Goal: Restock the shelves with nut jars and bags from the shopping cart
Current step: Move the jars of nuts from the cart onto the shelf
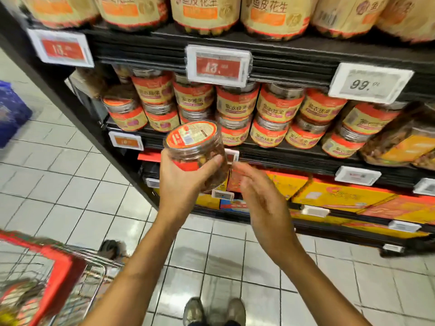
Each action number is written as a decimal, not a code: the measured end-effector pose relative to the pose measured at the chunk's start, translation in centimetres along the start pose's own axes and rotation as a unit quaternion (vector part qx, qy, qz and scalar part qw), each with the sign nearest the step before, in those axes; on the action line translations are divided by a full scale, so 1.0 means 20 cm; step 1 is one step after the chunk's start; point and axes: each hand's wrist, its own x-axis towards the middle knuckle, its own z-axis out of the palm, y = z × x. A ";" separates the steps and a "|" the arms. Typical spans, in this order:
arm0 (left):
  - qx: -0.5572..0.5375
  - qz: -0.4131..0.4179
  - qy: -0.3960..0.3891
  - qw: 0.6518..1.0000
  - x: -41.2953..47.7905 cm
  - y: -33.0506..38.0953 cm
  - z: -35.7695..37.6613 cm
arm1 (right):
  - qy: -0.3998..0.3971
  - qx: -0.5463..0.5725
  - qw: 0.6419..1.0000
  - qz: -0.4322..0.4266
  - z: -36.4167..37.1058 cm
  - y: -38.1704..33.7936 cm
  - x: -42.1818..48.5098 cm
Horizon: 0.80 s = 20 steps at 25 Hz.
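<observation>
My left hand [182,182] grips a clear nut jar [196,149] with a red and cream label on its lid, tilted so the lid faces me. The jar is held in front of the middle shelf [294,152], where matching jars [237,109] stand stacked two high. My right hand [261,198] hovers just right of the jar with its fingers spread, blurred and holding nothing. The shopping cart [58,278], wire with a red rim, is at the lower left with packages inside.
The upper shelf holds large tan bags [204,12]. Price tags [219,63] hang along the shelf edges. Yellow and orange boxes [341,198] fill the lower shelves. A bagged product [400,147] sits at the right of the middle shelf. My shoes [214,311] stand on white floor tiles.
</observation>
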 end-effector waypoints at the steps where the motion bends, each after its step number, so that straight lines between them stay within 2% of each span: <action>1: -0.033 -0.008 0.007 0.999 0.01 -0.02 0.00 | -0.026 -0.015 0.999 -0.029 0.04 0.04 0.00; 3: -0.076 0.000 0.019 0.997 0.03 -0.09 -0.02 | -0.031 -0.017 0.998 -0.047 0.14 0.11 0.05; 6: -0.134 -0.007 -0.013 0.991 0.08 -0.17 -0.15 | -0.002 0.025 1.000 -0.017 0.29 0.18 0.15; 14: -0.158 0.061 0.037 0.985 0.42 -0.10 -0.63 | -0.034 0.052 0.991 -0.115 0.81 0.01 0.52; 17: -0.166 0.072 0.054 0.982 0.56 -0.07 -0.71 | -0.050 0.073 0.992 -0.093 0.95 -0.04 0.65; 20: -0.174 0.099 0.027 0.979 0.70 -0.07 -0.77 | -0.055 0.102 0.991 -0.073 1.06 -0.05 0.72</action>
